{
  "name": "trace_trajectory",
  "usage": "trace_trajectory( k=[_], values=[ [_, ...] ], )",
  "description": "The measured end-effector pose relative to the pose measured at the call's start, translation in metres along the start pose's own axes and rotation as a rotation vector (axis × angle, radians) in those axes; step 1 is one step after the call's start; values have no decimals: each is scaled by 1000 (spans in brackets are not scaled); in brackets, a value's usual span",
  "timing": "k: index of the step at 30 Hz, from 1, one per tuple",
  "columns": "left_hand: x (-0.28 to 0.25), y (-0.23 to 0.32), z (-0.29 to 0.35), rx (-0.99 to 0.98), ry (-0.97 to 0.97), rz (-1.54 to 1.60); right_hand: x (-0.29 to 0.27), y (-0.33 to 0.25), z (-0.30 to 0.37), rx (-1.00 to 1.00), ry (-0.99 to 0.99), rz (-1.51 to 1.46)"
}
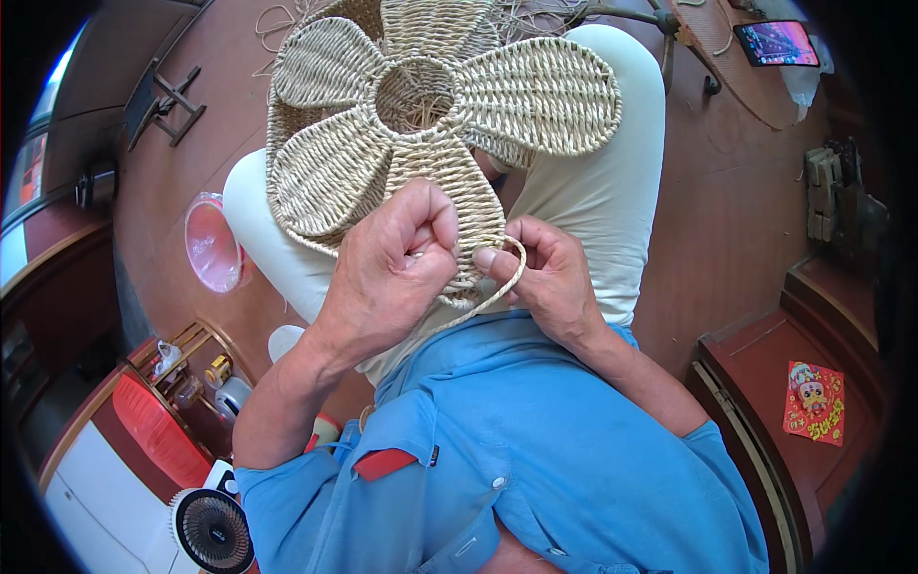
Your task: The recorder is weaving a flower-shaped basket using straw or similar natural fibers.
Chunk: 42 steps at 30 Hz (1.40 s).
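Observation:
Across my lap lies a woven straw flower shape (445, 182), with several broad petals around a round hole. It is braided from pale twisted cord. My left hand (397, 268) is closed in a fist over the left side of the nearest petal; what its fingers hold is hidden. At that petal's right edge, my right hand (545, 273) pinches the weave between thumb and curled fingers. A loose straw cord (519, 270) loops out beside the right thumb and runs down toward the left wrist, passing out of sight behind it.
Loose cord strands (535, 19) lie beyond the weaving. A pink basket (212, 241) stands on the floor at left. A small fan (212, 529) and a shelf rack (196, 383) are at lower left. A phone (776, 44) rests at far right.

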State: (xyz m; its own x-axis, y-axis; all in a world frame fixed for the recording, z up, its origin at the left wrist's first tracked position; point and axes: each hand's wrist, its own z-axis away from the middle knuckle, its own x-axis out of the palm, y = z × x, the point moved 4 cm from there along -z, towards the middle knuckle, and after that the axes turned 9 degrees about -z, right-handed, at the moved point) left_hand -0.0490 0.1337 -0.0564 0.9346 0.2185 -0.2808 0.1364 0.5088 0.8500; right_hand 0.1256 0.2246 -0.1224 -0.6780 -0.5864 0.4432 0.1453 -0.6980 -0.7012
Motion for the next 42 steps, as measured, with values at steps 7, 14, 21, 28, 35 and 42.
trace_trajectory(
  k=[7,14,21,28,35,42],
  values=[
    [-21,10,22,-46,32,-197,-10,-41,15,-359,37,605],
    [-69,30,68,-7,233,-97,33,-91,32,-816,-215,955],
    [-198,7,133,171,714,-121,71,-77,3,-510,-419,624],
    [-417,-124,254,45,1024,179,11,-97,-21,-93,-210,-166],
    [-538,-251,438,-50,1340,652,-65,-106,-38,-55,-87,-440],
    [-571,-299,549,-191,1649,466,-154,-170,-55,-188,-109,-602]
  ],
)
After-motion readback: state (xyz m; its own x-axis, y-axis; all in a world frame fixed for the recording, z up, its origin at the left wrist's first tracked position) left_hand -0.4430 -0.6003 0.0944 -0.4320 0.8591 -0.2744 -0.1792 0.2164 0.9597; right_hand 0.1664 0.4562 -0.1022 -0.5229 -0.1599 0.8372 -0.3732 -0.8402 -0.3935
